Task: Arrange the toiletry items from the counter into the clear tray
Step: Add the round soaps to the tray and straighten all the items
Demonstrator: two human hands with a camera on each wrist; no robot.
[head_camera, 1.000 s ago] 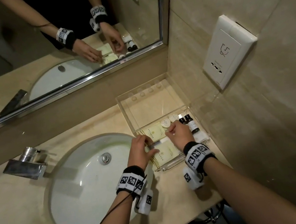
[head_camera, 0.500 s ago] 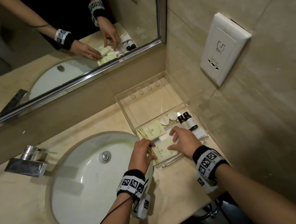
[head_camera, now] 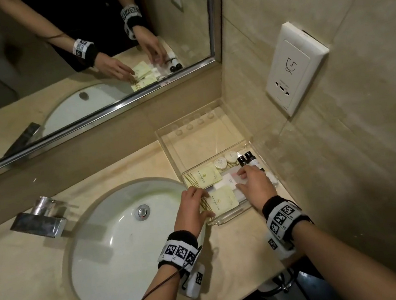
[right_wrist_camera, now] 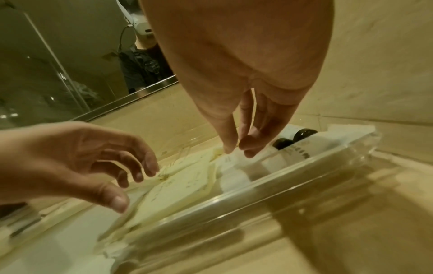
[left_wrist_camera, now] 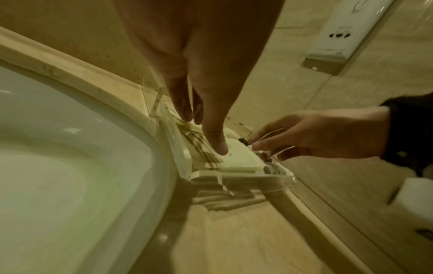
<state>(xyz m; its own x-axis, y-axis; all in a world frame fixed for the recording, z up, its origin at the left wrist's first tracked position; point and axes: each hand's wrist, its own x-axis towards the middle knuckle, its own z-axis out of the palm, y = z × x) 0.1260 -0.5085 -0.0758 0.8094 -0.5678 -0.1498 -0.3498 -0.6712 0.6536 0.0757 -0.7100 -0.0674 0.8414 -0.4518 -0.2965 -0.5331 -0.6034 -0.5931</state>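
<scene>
Hands both down in the clear tray [head_camera: 237, 217] at 3 o'clock of the sink [head_camera: 119, 249]. Left hand [head_camera: 191, 209] loose, fingertips on pale sachets [head_camera: 221, 199]. Right hand [head_camera: 255, 185] relaxed, fingertips touching white packets [head_camera: 224, 181] beside small bottles [head_camera: 247, 159], gripping nothing.

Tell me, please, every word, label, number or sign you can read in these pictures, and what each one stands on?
No words can be read.
Wall plate: a shaver-face outline, no letters.
Two pale yellow packets: a round emblem and small print, too small to read.
Dark-capped bottles: label print blurred.
Wristbands: black-and-white square markers, no words.
</scene>
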